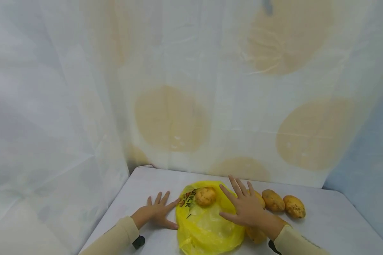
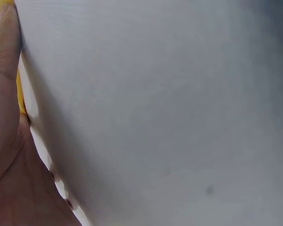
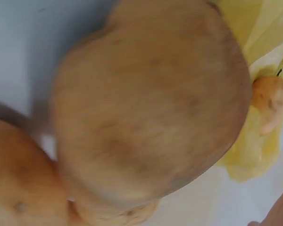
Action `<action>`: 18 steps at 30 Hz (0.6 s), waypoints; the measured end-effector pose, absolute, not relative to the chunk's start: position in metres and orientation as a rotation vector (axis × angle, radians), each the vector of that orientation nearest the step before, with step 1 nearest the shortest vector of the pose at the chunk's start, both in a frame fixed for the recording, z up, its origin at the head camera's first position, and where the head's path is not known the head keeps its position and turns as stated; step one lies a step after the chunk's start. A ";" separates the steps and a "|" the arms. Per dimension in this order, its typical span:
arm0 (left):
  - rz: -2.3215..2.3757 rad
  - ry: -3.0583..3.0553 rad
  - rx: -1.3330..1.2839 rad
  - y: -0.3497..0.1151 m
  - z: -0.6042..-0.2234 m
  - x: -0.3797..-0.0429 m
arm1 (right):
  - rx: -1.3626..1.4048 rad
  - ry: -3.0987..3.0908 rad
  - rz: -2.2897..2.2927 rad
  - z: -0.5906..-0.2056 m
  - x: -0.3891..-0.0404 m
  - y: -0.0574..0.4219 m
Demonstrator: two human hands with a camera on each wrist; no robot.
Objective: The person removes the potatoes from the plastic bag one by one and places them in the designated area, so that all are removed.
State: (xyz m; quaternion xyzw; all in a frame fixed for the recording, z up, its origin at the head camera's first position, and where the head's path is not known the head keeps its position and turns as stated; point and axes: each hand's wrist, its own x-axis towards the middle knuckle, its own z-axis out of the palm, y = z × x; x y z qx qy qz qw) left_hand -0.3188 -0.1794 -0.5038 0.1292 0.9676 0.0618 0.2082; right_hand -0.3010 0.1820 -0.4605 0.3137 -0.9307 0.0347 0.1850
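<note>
A yellow plastic bag (image 1: pixel 210 226) with dark print lies spread on the white table, one potato (image 1: pixel 205 196) resting at its far part. My left hand (image 1: pixel 159 214) is at the bag's left edge, fingers spread and fingertips right at the plastic. Over the bag's right side, my right hand (image 1: pixel 247 209) has its fingers fanned out and holds nothing. Beneath that hand and wrist is a potato (image 1: pixel 256 235), partly hidden. In the right wrist view a big potato (image 3: pixel 151 103) fills the middle, close to the camera.
To the right of my right hand lie two potatoes, a nearer-middle one (image 1: pixel 273 200) and an outer one (image 1: pixel 294 207); another (image 1: pixel 259 199) is partly covered by the fingers. A patterned sheet (image 1: pixel 185 120) hangs behind the white table (image 1: pixel 325 226).
</note>
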 end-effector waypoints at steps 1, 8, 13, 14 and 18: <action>0.171 2.694 0.364 -0.180 -0.503 -0.319 | 0.906 -2.609 0.092 -0.460 -0.300 0.178; 0.167 2.715 0.371 -0.181 -0.505 -0.318 | 1.028 -2.606 0.076 -0.460 -0.299 0.158; 0.145 2.707 0.343 -0.183 -0.508 -0.319 | 1.131 -2.638 0.120 -0.463 -0.302 0.144; 0.144 2.706 0.340 -0.183 -0.509 -0.319 | 1.150 -2.643 0.125 -0.464 -0.302 0.141; 0.153 2.720 0.350 -0.181 -0.511 -0.320 | 1.225 -2.668 0.133 -0.466 -0.303 0.134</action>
